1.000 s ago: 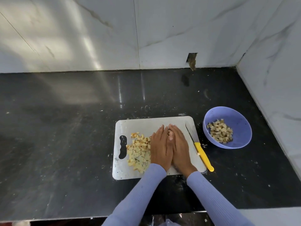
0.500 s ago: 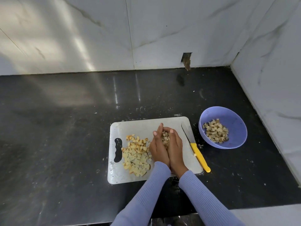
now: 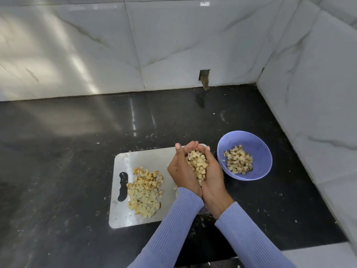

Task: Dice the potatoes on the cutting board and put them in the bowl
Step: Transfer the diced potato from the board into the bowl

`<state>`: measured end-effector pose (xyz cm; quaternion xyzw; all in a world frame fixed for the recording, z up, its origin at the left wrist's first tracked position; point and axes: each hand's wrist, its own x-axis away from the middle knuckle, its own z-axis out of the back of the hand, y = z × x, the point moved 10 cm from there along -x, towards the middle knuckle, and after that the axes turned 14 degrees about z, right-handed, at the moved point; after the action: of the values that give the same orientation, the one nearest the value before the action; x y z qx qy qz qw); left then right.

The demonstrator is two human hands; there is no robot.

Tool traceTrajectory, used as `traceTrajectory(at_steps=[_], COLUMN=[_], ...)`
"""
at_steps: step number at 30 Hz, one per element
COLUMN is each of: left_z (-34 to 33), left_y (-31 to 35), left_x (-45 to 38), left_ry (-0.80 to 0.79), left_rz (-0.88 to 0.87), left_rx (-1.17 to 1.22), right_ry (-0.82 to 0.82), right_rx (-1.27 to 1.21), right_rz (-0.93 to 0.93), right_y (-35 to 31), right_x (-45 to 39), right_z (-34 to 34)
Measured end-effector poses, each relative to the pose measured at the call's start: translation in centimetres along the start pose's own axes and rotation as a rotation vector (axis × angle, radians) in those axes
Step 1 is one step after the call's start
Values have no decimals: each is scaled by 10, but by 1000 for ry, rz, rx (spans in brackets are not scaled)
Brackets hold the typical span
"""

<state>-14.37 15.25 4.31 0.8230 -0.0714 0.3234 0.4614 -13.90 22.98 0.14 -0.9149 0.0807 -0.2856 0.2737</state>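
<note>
Over the board (image 3: 154, 157), your left hand (image 3: 182, 171) and right hand (image 3: 212, 176) press together, cupping dice (image 3: 198, 164) to stop spills; bowl (image 3: 258, 151) sits right.

A pale grey rectangular plastic cutting board (image 3: 146, 157) with a dark slotted handle at its left end is laid flat on the black worktop (image 3: 67, 151). A loose heap of small yellow potato cubes (image 3: 144, 192) is spread over the board's left half, just beside the handle slot. A second portion of potato cubes (image 3: 198, 164) is held raised over the board's right end. A round lilac plastic bowl (image 3: 257, 151) is set upright just right of the board; a small pile of diced potato (image 3: 239, 162) is contained in it.
</note>
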Motion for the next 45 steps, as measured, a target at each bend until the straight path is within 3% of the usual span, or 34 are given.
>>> traceTrajectory(at_steps=[6, 10, 14, 19, 23, 28, 34, 38, 40, 42, 45], left_z=[-81, -119, -145, -148, -149, -150, -153, -156, -158, -155, -149], left_y=[-23, -46, -66, -72, -74, -75, -65, -61, -56, -50, -40], left_x=[13, 9, 3, -3, -2, -5, -19, -28, -30, -31, -25], left_ry=[-149, -199, -374, -462, -533, -547, -534, -531, -548, -530, -441], left_rz=[71, 128, 233, 211, 215, 258, 260, 269, 260, 231, 74], left_rx=[26, 18, -10, -80, -40, 85, 243, 281, 293, 241, -75], right_ry=[47, 64, 101, 24, -138, -540, -588, -857, -914, -859, -527], right_rx=[-160, 14, 391, 648, 811, 1003, 997, 1061, 1128, 1136, 894], right_rz=[78, 228, 426, 463, 475, 576, 618, 581, 562, 572, 557], right_y=[-81, -130, -166, -180, -185, -178, -185, -175, -172, -177, -195], right_x=[-13, -26, -40, -51, -53, -37, -38, -36, -41, -50, -68], right_z=[7, 22, 37, 44, 41, 12, 13, -4, -5, -3, 13])
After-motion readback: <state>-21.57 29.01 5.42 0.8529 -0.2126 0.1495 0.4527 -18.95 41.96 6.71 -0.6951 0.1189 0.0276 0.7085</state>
